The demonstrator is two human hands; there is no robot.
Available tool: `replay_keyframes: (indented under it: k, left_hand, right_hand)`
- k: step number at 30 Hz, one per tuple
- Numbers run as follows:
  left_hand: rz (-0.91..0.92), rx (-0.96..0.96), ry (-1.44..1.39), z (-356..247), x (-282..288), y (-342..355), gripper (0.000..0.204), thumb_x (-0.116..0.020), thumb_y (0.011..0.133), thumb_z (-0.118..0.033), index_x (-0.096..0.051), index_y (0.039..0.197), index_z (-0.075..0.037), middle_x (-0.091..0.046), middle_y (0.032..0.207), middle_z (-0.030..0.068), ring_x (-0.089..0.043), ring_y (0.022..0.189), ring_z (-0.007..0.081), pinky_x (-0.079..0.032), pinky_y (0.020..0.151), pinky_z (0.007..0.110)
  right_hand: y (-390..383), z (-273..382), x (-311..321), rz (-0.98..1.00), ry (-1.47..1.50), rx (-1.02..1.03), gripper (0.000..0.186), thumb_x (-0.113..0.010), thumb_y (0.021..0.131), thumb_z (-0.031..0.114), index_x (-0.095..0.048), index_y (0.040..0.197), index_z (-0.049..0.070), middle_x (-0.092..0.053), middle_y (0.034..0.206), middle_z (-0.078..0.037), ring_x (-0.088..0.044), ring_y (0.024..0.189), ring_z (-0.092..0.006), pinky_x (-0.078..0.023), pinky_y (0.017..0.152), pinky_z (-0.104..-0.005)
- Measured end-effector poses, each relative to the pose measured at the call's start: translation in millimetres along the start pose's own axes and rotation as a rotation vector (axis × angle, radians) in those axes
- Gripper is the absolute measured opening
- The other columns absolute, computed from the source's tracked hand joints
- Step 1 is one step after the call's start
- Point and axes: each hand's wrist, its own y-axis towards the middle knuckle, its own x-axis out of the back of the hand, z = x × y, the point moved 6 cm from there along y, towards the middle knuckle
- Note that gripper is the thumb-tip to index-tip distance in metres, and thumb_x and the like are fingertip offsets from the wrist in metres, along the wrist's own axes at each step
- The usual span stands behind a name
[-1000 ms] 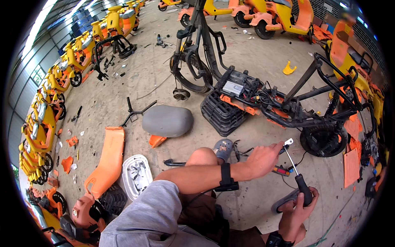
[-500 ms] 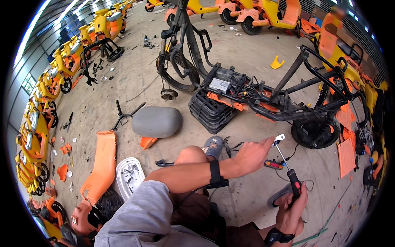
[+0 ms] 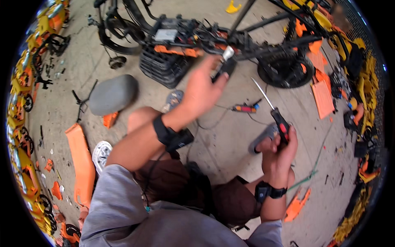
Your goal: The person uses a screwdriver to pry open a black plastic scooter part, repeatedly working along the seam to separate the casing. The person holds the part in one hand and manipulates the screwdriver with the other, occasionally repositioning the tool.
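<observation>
Left hand [image 3: 202, 89], gripping a small white-tipped black part [image 3: 228, 53], has swung clear to 10 o'clock of the steel-shafted black-and-red screwdriver [image 3: 280, 124] gripped in the right hand [image 3: 288, 149]. Likely repositioning the part; next move calls for a steady hold.

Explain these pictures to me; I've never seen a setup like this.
There is no robot here: a person works bare-handed. A wide fisheye camera worn on the head looks down, which is why straight edges bend near the rim. The right hand has a screwdriver in its grip. The left hand holds a dark piece with a pale end, too blurred to identify. On the floor lie a grey rounded seat and a long orange panel. Beyond the hands is a black two-wheeled frame.
</observation>
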Motion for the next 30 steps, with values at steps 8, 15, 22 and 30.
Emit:
replay_keyframes:
  k: [8,15,22,30]
  left_hand:
    - [0.112,0.386,-0.423,35,0,-1,0.051,-0.068,0.087,-0.007,-0.046,0.131,0.009,-0.071,0.104,0.0194,-0.069,0.076,0.0157,-0.054,0.063,0.028]
    - [0.237,0.556,-0.500,23,-1,-6,0.059,-0.065,0.087,0.001,-0.040,0.139,0.009,-0.067,0.116,0.0145,-0.067,0.091,0.0139,-0.054,0.074,0.026]
    - [0.270,0.673,-0.553,30,-4,-6,0.066,-0.064,0.085,0.002,-0.034,0.143,0.009,-0.066,0.115,0.0157,-0.068,0.091,0.0184,-0.056,0.075,0.030]
    - [0.274,0.681,-0.555,32,-2,-8,0.067,-0.063,0.084,0.000,-0.034,0.144,0.008,-0.065,0.113,0.0160,-0.067,0.092,0.0186,-0.057,0.075,0.031]
  right_hand:
    - [-4,-33,-28,0.318,-1.017,0.237,0.029,-0.072,0.089,0.021,-0.067,0.112,0.004,-0.064,0.070,-0.004,-0.053,0.059,-0.0105,-0.043,0.058,-0.0264]
    - [-8,-77,-43,0.672,-1.546,0.167,0.035,-0.069,0.086,0.033,-0.069,0.115,0.012,-0.069,0.077,-0.012,-0.068,0.076,-0.0321,-0.053,0.069,-0.0405]
    - [4,-169,-17,0.854,-1.766,0.008,0.035,-0.067,0.086,0.033,-0.069,0.116,0.015,-0.073,0.093,-0.012,-0.068,0.090,-0.0358,-0.054,0.079,-0.0456]
    - [4,-207,-12,0.863,-1.773,-0.046,0.035,-0.066,0.086,0.033,-0.068,0.117,0.015,-0.073,0.095,-0.012,-0.068,0.092,-0.0354,-0.054,0.081,-0.0463]
